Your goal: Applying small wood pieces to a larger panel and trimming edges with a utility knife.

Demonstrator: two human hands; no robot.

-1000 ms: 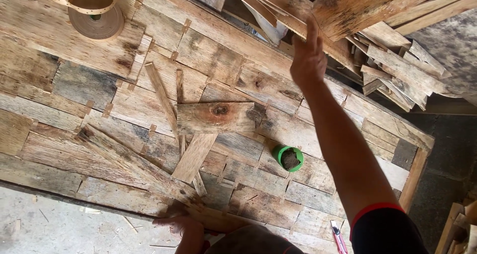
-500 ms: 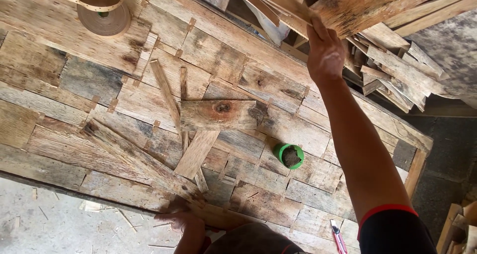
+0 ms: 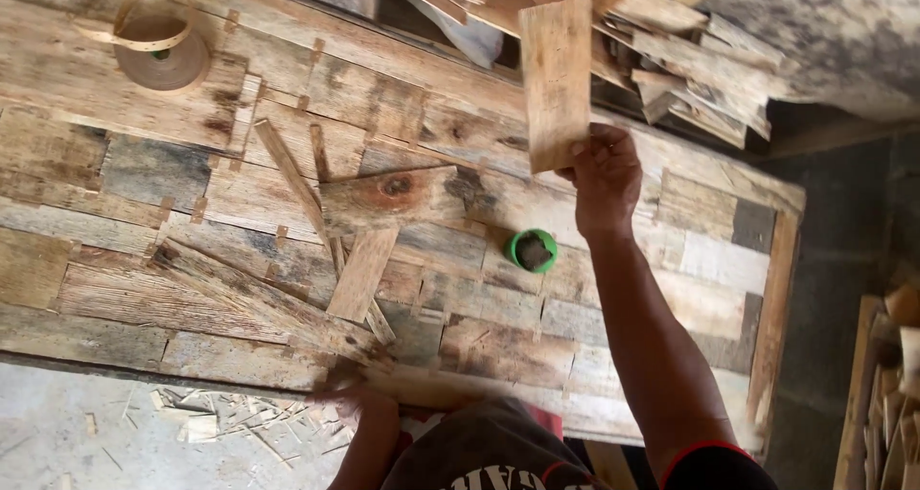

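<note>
Workbench of patched, weathered planks fills most of the frame, running from the left edge to the lower right, with a grey floor beyond its right end. Next in bulk, a heap of scrap boards is piled along the bench's far edge at the top centre and top right. On the bench's middle lie several loose offcuts: a long rough slat angled from centre left toward bottom centre, a knotted board at the centre, and a narrow strip crossing beside it. Held upright in the upper centre is a flat pale wood piece, its lower end clamped between the thumb and fingers of the right hand, whose arm rises from the bottom right. The left hand sits at bottom centre by the bench's near edge, blurred, close to the end of the long slat; whether it grips anything cannot be told. A roll of tan tape with a loose curl rests at upper left. Smallest, a green round cap sits on the bench just below and left of the right wrist.
</note>
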